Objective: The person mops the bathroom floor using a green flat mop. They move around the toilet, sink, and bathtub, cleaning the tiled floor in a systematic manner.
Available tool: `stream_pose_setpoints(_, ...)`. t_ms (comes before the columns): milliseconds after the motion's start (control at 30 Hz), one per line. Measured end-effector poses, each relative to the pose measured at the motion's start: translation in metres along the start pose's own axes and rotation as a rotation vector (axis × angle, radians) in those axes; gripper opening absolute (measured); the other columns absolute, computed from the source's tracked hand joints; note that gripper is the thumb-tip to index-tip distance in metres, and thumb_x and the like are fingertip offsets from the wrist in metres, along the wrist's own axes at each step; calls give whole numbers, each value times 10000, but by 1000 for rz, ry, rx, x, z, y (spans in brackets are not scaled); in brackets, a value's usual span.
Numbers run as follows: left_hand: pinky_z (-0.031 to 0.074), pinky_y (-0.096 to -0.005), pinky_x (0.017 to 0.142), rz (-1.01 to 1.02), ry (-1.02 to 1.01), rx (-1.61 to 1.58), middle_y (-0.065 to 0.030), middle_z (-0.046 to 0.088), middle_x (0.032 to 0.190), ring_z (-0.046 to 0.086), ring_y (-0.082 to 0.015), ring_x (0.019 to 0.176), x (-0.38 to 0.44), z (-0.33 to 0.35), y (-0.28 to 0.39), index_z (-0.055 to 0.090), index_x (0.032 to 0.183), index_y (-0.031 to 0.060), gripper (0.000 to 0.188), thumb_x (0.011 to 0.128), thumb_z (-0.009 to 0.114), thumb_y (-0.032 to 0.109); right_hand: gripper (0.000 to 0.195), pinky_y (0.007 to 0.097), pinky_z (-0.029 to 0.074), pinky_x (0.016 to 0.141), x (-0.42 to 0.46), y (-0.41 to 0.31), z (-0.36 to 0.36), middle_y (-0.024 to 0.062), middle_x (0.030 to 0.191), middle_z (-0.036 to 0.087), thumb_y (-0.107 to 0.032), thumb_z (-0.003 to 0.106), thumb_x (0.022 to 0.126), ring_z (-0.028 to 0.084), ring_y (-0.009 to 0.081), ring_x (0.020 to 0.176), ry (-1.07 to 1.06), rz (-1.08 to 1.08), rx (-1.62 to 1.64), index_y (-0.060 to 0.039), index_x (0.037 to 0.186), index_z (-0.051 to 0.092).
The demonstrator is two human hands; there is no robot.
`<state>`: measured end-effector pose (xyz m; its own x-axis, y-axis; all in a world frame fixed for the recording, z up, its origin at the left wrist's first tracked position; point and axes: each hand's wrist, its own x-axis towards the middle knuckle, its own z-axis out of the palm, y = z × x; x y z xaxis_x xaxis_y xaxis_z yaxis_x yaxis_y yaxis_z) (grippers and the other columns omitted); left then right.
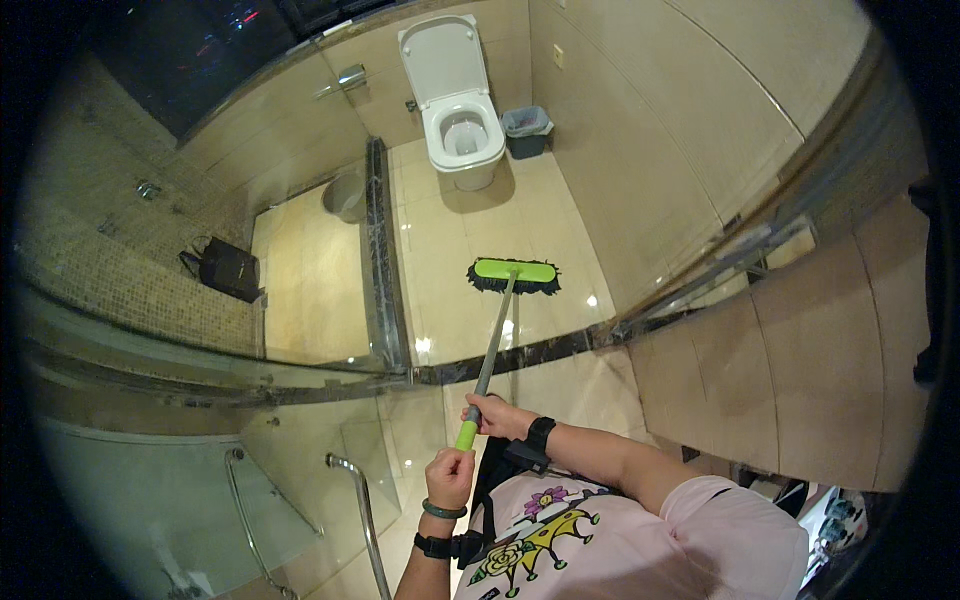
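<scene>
Both my hands are closed around the pole of a mop. My left hand (450, 472) holds the green grip at its near end. Just above it, my right hand (501, 418) is wrapped around the grey part of the mop pole (496, 337). The pole runs forward over a dark stone threshold (551, 350). At its far end the green mop head (515, 270) with a black shaggy fringe rests flat on the beige tile floor (442, 236). Beyond the mop head stands a white toilet (463, 139), its lid and seat opening visible.
A bin with a liner (527, 133) stands right of the toilet. Left of a dark stone curb (384, 262) are a bucket (345, 198) and a black bag (229, 270). A chrome handle (364, 517) rises at my left. A tiled wall (637, 165) bounds the right side.
</scene>
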<state>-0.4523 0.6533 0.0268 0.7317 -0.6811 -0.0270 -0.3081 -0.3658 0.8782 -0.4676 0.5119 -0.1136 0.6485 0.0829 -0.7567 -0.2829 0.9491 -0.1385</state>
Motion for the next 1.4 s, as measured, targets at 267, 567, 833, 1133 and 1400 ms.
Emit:
stream_pose_setpoints(267,384,-271,465,-100,66,-58,-83,511,586,495,-145,508,156,16,27,536,690,21,131,796,585,82,213,307,480,584,48,-132,33,56,737,534,-250,462,877,539,167,660,102,-147,3,-38,854,458)
stream_pose_setpoints(567,398,-259,535,-241,146,-38,-65,521,626,489,-127,565,280,84,35,538,739,7,110,821,545,81,230,323,471,594,84,-261,20,51,732,526,-254,474,864,543,165,668,123,-125,10,-30,894,432)
stream_pose_setpoints(833,413,-226,597,-417,276,-165,-15,563,715,496,-78,647,356,137,35,569,782,11,165,858,540,154,215,305,449,583,119,-363,-1,44,751,517,-246,451,872,538,148,700,217,-72,-168,-38,920,428)
stream_pose_setpoints(1133,435,-217,400,-796,42,-428,-69,571,863,551,-122,590,445,210,50,411,1178,39,406,810,568,104,215,298,465,504,167,-485,-49,96,686,531,-152,494,826,533,178,552,393,-200,-321,32,916,428)
stream_pose_setpoints(1400,351,-226,374,-1015,-421,-518,-77,553,855,446,-102,455,415,229,39,316,1258,120,450,846,495,107,432,311,491,517,157,-478,-96,146,744,517,-109,514,804,552,208,591,429,-182,-508,122,1079,273)
